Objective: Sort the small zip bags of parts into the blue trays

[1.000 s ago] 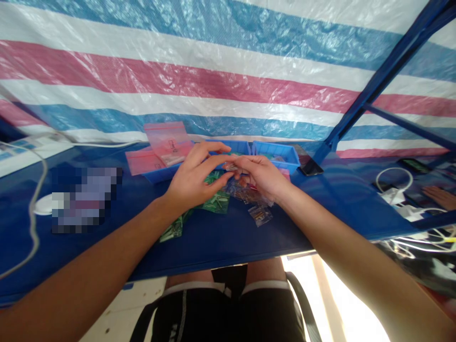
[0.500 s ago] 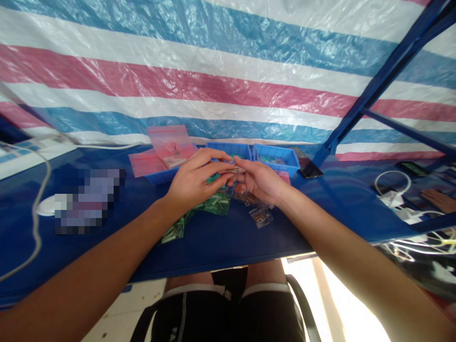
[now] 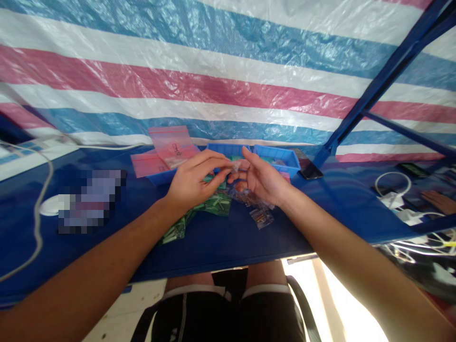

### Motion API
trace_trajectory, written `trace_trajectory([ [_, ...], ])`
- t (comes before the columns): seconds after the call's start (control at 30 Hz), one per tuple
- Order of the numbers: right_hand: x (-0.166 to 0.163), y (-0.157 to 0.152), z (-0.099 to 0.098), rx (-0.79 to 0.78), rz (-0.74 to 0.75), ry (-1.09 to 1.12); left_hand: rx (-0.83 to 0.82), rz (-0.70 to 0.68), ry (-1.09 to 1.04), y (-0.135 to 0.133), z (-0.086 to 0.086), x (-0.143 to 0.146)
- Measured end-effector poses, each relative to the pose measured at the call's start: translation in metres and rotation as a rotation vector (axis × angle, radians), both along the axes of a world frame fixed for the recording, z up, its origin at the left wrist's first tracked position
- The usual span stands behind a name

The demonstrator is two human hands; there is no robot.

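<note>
My left hand [image 3: 194, 180] pinches a small clear plastic bag [image 3: 235, 166] between thumb and fingertips; what is inside it is too small to make out. Just to its right, my right hand [image 3: 261, 176] is open, palm turned inward, thumb raised and fingers loosely curled beside the bag. Whether its fingertips touch the bag, I cannot tell. Below the hands lie green bags [image 3: 215, 204] with pale rod-like pieces. A clear zip bag [image 3: 261, 217] with small brass-coloured parts lies nearer the table edge, by more clear bags [image 3: 247, 195].
Behind my hands stand blue bins [image 3: 281, 166], one carrying pink zip bags [image 3: 174, 147]. A dark phone [image 3: 310, 170] lies right of them. On the left are a white round object [image 3: 50, 205], a pixelated item and a white cable [image 3: 37, 228]. Another person's hand [image 3: 440, 202] shows far right.
My right thumb has lifted away and the right fingers have loosened from the small bag. My left hand keeps its pinch in nearly the same place.
</note>
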State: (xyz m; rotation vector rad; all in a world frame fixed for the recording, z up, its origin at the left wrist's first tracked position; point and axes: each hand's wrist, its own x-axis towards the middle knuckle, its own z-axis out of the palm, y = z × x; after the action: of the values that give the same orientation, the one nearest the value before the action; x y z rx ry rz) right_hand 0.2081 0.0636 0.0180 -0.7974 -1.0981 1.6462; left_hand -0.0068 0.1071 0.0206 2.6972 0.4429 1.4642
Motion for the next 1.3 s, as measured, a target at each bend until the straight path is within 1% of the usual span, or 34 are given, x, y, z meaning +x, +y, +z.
trace_trajectory([
  [0.1,0.0014,0.0004,-0.001,0.111,-0.152,-0.085,0.006,0.037,-0.045,-0.0009,0.0019,0.0004],
  [0.17,0.0022,-0.0008,-0.0002,0.217,-0.21,-0.162,0.015,0.061,-0.045,-0.0006,0.0016,0.0004],
  [0.27,0.0016,-0.0037,0.0013,0.355,-0.193,-0.286,0.016,0.084,-0.002,0.0,-0.0018,0.0001],
  [0.33,0.0004,-0.0047,0.0012,0.398,-0.161,-0.32,0.003,0.106,0.02,-0.0001,-0.0046,-0.0002],
  [0.43,-0.0005,-0.0045,-0.0004,0.405,-0.154,-0.325,-0.029,0.133,0.037,-0.0008,-0.0067,-0.0003],
  [0.57,-0.0002,-0.0038,-0.0014,0.366,-0.211,-0.338,-0.05,0.114,0.062,-0.0006,-0.005,0.0002],
  [0.7,-0.0002,-0.0034,-0.002,0.34,-0.232,-0.351,-0.045,0.117,0.075,0.0,-0.0039,0.0006],
  [0.87,-0.0006,-0.0027,-0.0036,0.339,-0.206,-0.342,-0.036,0.114,0.079,-0.0002,-0.0048,0.0005],
  [1.13,-0.0042,-0.0065,0.0004,0.322,-0.141,-0.371,-0.043,0.092,0.083,-0.0018,-0.0037,-0.0002],
  [1.3,-0.0031,-0.009,0.0024,0.385,-0.103,-0.46,-0.071,0.102,0.088,-0.0045,-0.003,-0.0007],
])
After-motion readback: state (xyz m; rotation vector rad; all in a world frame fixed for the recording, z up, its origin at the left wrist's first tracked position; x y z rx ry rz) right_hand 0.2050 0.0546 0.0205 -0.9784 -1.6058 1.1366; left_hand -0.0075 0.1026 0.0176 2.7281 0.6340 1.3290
